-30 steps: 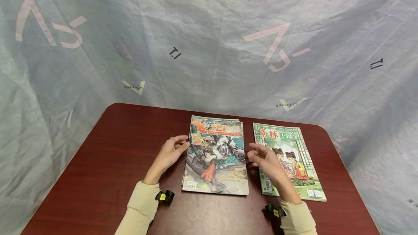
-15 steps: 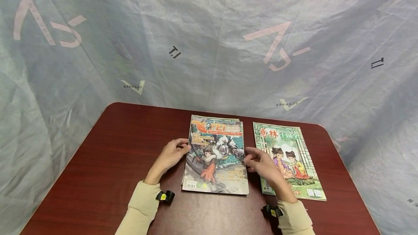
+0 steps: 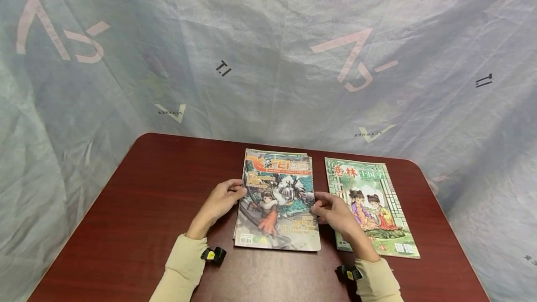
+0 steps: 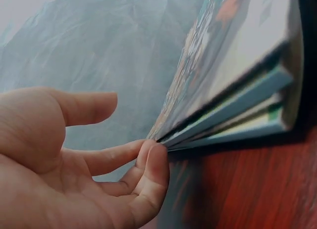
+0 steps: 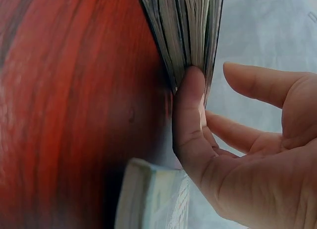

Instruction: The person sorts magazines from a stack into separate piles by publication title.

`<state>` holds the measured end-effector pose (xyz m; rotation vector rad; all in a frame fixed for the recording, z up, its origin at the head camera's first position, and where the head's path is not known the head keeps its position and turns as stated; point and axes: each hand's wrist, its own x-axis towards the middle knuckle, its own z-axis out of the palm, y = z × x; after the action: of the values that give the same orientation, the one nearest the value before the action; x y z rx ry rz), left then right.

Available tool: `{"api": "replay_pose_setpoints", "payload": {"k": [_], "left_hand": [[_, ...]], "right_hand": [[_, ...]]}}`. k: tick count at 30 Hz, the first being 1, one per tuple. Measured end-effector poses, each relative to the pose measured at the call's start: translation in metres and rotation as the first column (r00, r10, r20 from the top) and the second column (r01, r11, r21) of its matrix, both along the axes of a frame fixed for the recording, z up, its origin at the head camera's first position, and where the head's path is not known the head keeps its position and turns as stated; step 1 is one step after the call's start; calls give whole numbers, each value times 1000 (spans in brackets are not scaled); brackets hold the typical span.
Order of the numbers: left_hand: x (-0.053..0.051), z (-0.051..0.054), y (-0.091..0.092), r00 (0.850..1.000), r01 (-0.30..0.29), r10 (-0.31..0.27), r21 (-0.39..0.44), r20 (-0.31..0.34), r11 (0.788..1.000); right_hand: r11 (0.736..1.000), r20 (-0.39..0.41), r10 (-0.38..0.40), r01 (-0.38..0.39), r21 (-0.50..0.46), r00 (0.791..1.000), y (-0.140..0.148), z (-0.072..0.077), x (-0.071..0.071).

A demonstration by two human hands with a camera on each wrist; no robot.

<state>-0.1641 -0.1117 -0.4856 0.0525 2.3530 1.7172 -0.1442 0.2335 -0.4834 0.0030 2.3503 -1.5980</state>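
A stack of several magazines (image 3: pixel 278 218) lies in the middle of the table, its top cover showing a figure with a red hand. At its left edge is my left hand (image 3: pixel 220 199). In the left wrist view, the fingertips (image 4: pixel 157 157) touch the side of the stack (image 4: pixel 242 97), while the thumb stays raised and apart. My right hand (image 3: pixel 337 214) is at the opposite edge. Seen from the right wrist, a finger (image 5: pixel 190 90) presses against the page edges (image 5: pixel 185 30), and that thumb is also clear of the paper.
Right of the stack lies a green magazine (image 3: pixel 373 204) with two cartoon children on its cover, partly behind my right hand. The dark red table (image 3: pixel 138 209) has rounded far corners. A grey printed cloth (image 3: pixel 268 59) hangs behind it and along both sides.
My right hand has moved left from above the gap between the magazines to the stack's right edge. My left hand has shifted slightly toward the stack, which looks unmoved.
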Motion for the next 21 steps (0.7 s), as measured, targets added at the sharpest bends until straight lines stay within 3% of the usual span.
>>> {"api": "replay_pose_setpoints", "payload": {"k": [11, 21], "left_hand": [[2, 1, 3, 1000, -27, 27, 36, -5, 999], [4, 6, 4, 999, 51, -51, 53, -5, 997]], "right_hand": [[999, -14, -18, 19, 36, 1000, 4, 4, 0], [999, -9, -18, 18, -45, 1000, 9, 12, 2]]}}
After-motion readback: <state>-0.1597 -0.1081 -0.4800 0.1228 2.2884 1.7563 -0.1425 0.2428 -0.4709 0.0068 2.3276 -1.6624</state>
